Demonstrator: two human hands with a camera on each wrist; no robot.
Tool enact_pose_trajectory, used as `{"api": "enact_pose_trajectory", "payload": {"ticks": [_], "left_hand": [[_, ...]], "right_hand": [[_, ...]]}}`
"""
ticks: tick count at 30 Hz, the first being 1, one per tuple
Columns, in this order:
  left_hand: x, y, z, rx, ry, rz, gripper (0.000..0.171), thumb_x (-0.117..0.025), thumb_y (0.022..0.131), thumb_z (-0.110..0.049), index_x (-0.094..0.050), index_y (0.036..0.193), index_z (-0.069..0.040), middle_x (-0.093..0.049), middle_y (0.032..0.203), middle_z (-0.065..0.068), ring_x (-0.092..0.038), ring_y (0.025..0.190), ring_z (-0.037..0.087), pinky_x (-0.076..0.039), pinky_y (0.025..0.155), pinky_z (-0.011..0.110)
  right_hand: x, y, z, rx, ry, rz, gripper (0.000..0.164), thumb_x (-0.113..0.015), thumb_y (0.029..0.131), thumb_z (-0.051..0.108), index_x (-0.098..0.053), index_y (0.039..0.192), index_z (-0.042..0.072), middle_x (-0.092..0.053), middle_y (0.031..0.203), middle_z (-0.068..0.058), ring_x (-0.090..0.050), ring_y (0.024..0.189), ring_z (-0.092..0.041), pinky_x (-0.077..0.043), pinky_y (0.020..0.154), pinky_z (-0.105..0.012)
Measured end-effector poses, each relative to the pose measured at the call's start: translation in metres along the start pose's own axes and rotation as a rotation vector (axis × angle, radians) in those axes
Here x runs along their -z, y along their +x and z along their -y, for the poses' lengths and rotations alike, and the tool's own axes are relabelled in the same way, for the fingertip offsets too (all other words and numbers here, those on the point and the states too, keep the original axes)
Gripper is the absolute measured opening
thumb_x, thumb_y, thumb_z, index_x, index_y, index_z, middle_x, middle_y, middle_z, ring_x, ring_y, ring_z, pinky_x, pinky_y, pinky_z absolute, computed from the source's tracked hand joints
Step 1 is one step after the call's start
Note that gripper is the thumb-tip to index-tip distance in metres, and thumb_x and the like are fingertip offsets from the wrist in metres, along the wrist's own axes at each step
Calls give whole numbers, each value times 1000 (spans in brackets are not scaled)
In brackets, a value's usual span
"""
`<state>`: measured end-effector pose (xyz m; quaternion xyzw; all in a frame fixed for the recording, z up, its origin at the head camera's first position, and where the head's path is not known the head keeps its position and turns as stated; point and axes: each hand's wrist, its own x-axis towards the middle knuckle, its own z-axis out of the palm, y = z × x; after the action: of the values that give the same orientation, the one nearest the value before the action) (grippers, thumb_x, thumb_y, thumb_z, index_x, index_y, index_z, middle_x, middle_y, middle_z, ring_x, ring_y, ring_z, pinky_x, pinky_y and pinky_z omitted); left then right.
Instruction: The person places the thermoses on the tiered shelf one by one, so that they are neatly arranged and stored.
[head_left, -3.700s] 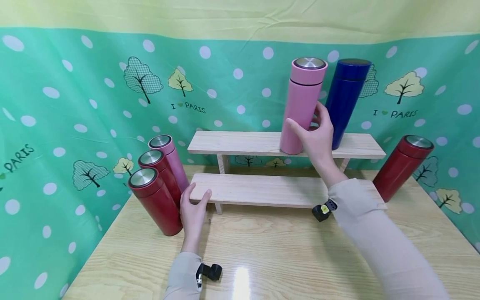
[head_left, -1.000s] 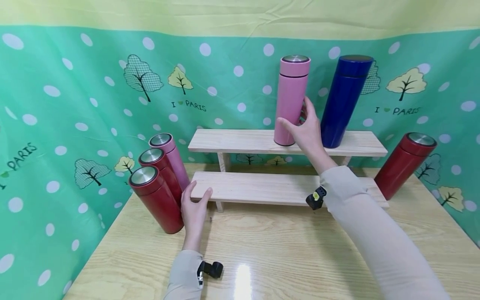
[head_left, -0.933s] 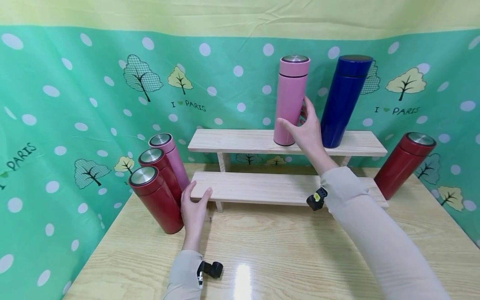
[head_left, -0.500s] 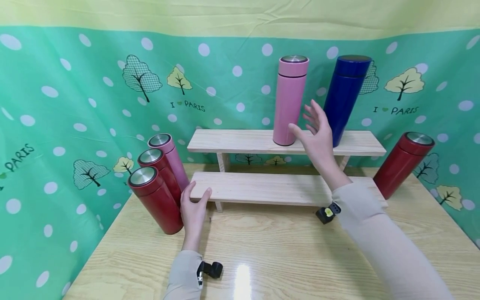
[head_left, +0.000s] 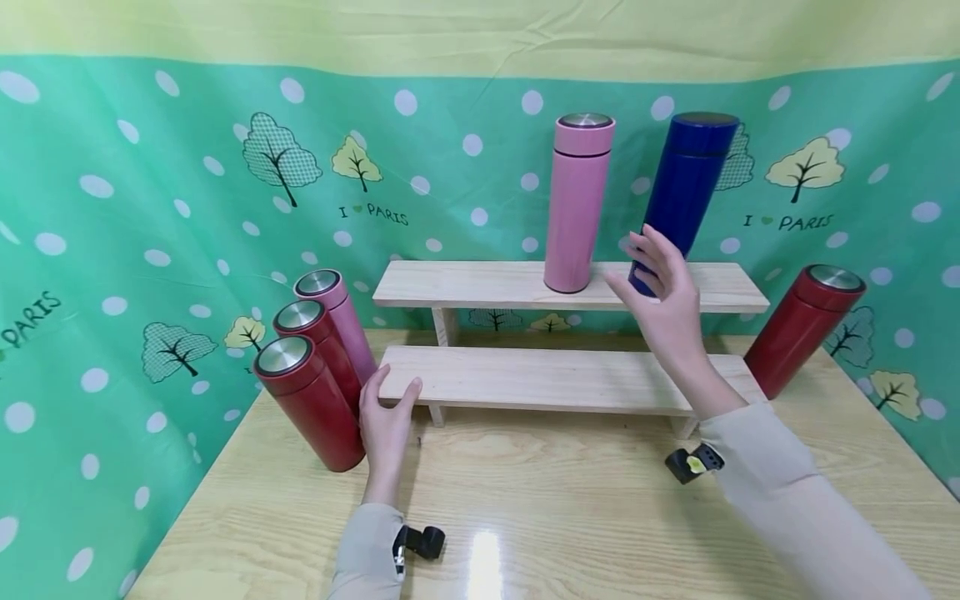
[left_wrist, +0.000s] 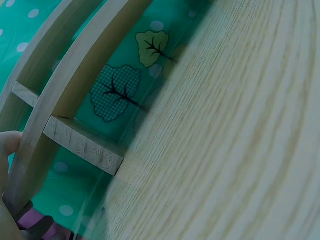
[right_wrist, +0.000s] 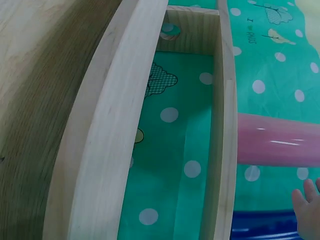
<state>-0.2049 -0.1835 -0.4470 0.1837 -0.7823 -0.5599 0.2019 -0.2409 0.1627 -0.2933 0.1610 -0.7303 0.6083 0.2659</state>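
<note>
A pink thermos (head_left: 577,208) stands upright on the upper tier of a two-step wooden shelf (head_left: 465,283). To its right on that tier is a blue thermos (head_left: 690,183). My right hand (head_left: 667,312) is in front of the blue thermos, fingers spread and nothing held, and hides part of its base. In the right wrist view its fingers (right_wrist: 311,200) show near the blue thermos. My left hand (head_left: 386,425) grips the left end of the lower tier (head_left: 510,379), thumb at the front edge. The left wrist view shows the thumb (left_wrist: 10,142) against the wood.
Left of the shelf stand two red thermoses (head_left: 311,408) and a pink one (head_left: 347,325), close to my left hand. Another red thermos (head_left: 806,333) stands at the shelf's right end. A green patterned cloth (head_left: 187,250) hangs behind the table (head_left: 555,517).
My right hand set the pink thermos upright on the upper tier, a little further left, and let go. It then drew back to the right and down. The left hand kept its place.
</note>
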Motion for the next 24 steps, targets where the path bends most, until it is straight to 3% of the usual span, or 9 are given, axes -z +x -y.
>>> {"api": "enact_pose_trajectory", "payload": {"ticks": [10, 24], "left_hand": [[1, 0, 0, -4, 4, -4, 65, -75, 86, -46, -53, 142, -21, -42, 151, 4, -34, 140, 30, -27, 112, 54], [0, -1, -2, -4, 15, -13, 64, -75, 87, -44, -53, 142, -20, -42, 150, 6, -35, 140, 30, -27, 111, 55]], "right_hand": [[16, -19, -1, 23, -53, -8, 65, -70, 92, 5, -41, 150, 12, -50, 146, -6, -49, 131, -16, -40, 105, -24], [38, -42, 0, 65, -63, -54, 61, -67, 90, -5, -48, 146, 13, -57, 140, -7, -54, 126, -15, -44, 100, -22]]}}
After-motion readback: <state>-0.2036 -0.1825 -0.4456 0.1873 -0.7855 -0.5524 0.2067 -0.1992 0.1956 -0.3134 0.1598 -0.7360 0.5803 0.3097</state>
